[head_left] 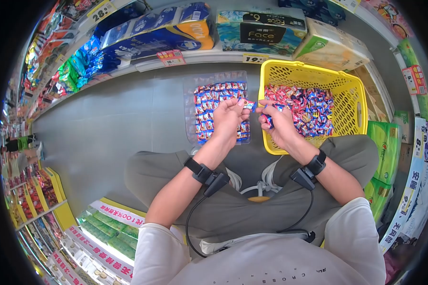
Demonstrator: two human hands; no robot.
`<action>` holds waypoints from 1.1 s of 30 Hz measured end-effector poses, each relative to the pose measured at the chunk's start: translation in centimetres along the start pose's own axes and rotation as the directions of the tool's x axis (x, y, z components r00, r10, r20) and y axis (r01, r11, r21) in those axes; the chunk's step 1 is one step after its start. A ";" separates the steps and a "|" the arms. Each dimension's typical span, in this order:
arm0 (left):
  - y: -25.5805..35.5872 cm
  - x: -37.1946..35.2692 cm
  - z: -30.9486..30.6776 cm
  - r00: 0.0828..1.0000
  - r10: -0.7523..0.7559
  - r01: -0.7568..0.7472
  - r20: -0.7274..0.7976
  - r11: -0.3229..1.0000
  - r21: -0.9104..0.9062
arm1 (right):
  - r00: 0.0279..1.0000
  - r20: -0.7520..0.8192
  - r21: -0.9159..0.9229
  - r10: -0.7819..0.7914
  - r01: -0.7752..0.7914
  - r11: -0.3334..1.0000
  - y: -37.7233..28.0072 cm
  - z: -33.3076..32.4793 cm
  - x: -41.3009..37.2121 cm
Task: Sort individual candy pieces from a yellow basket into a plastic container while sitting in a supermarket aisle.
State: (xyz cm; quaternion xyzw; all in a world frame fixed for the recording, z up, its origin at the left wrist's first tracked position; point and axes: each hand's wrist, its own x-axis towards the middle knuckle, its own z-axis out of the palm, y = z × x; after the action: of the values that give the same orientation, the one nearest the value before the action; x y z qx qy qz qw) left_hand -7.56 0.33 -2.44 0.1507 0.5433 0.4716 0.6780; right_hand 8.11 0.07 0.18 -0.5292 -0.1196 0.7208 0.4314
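Note:
My left hand [227, 118] pinches a small wrapped candy [248, 105] between thumb and fingers, over the right edge of a clear plastic tray [189, 97]. Rows of blue, red and white wrapped candies [205, 115] fill much of that tray. Close beside it, my right hand [283, 127] is curled around blue-wrapped candies [269, 120], partly hidden by the fingers. It is above the left side of a yellow plastic basket [352, 116], where a loose heap of pink, red and blue wrapped candies [314, 111] lies. The fingertips of both hands nearly meet.
Shelves with tissue packs [261, 33] and blue paper packs [157, 31] run along the far side. Green packs [383, 152] stand at the right, beyond the basket. My crossed legs [157, 175] border the near side of the tray. Grey floor [114, 118] extends left.

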 end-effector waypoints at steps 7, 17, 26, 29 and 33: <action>0.0 -0.5 0.1 0.987 -0.152 0.159 0.054 0.974 -0.161 | 0.987 0.132 -0.044 0.089 -0.084 0.995 0.2 0.2 -0.5; -0.8 -1.1 0.2 0.974 -0.187 0.173 0.128 0.979 0.113 | 0.996 -0.006 -0.074 -0.085 0.084 0.994 0.6 -0.7 0.6; -1.7 3.2 -3.5 0.955 -0.121 0.065 -0.270 0.976 -0.206 | 1.000 0.018 0.073 -0.016 0.015 0.997 0.9 -1.3 0.9; -2.7 6.2 -7.1 0.894 -0.174 0.077 -0.412 0.967 -0.241 | 1.000 0.003 0.089 0.026 -0.026 0.996 0.8 -1.0 0.7; -4.4 9.0 -10.7 0.820 -0.241 0.134 -0.519 0.963 -0.235 | 0.999 0.019 0.090 0.032 -0.034 0.995 0.7 -0.9 0.7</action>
State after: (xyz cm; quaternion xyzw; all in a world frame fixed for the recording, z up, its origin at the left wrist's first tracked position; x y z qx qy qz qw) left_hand -15.14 2.00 -14.79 -0.1080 0.6780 0.4748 0.5507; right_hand 8.51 -0.09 -1.10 -0.5047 -0.0818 0.7371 0.4418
